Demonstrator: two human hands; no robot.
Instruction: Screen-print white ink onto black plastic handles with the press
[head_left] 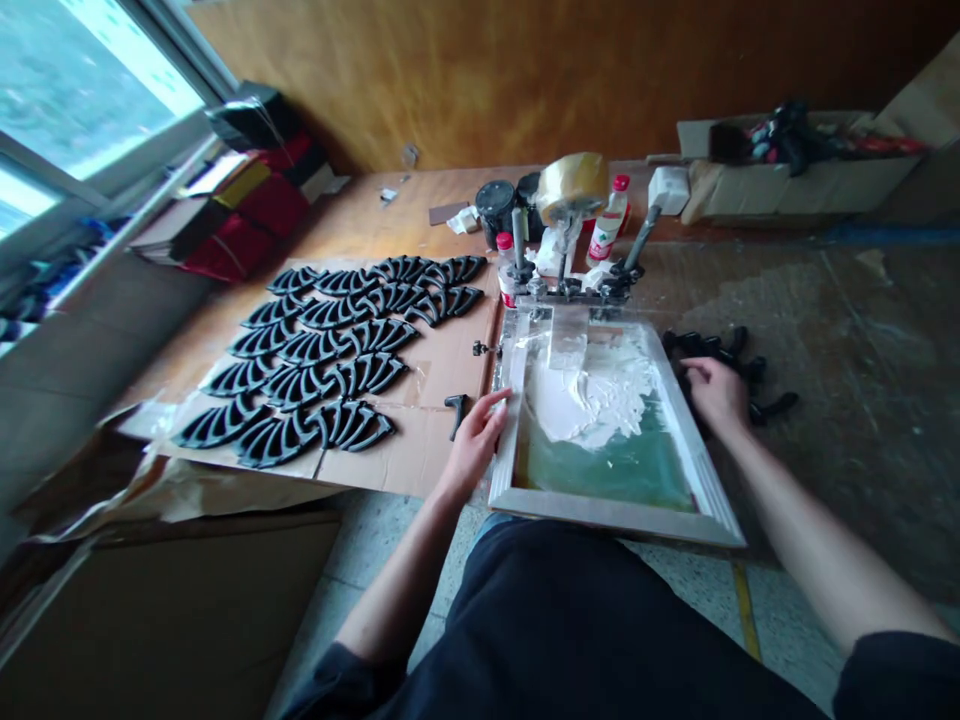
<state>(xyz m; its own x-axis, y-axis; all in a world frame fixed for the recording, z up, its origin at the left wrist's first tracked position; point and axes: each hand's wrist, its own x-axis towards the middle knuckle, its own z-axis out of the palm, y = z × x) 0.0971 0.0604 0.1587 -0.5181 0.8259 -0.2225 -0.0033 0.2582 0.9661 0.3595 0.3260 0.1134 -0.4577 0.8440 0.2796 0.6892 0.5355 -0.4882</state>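
Observation:
A metal-framed screen [622, 525] lies in front of me, with thick white paste [592, 400] spread over its green mesh [600, 475]. My left hand [480, 435] is at the frame's left edge, fingers bent close together; what they hold, if anything, is hidden. One black part [456, 412] lies just left of that hand. My right hand [716, 392] is beyond the frame's right side, fingers bent near a pile of black parts [754, 370]; I cannot make out whether it holds one. A clamp bar [574, 290] crosses the screen's far end.
Rows of black curved parts [292, 370] cover cardboard on the left. Behind the screen stand a tape roll [574, 185], a red-capped bottle [609, 220] and a black jar [495, 205]. An open carton [810, 190] is at the back right; red boxes [240, 235] are back left.

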